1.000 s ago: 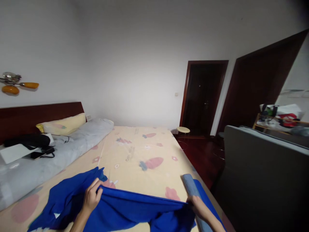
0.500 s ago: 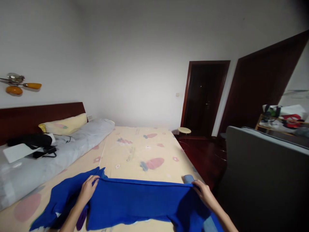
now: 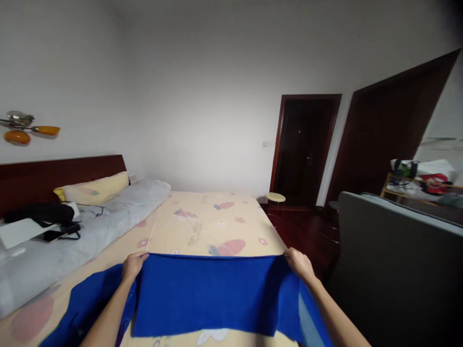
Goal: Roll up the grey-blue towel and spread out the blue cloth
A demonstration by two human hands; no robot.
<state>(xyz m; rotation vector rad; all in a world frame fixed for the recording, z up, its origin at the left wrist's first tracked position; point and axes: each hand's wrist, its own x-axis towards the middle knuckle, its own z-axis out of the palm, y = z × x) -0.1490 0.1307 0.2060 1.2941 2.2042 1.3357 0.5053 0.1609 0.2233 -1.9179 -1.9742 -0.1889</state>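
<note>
No words, labels, brand names or numbers can be read anywhere. The bedsheet [image 3: 213, 226] carries only printed pictures and some faint marks too blurred to make out as writing.

Home bedroom, bed [image 3: 213, 226], pillow [image 3: 94, 189], wooden headboard [image 3: 54, 176]

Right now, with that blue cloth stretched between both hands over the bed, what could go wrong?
The left hand and right hand pinch only the top corners of the blue cloth, so a corner might slip and the fold sag unevenly. The right corner hangs near the bed edge, above the dark floor; a dropped side could slide off. More blue fabric lies bunched under the left arm and might snag.
</note>
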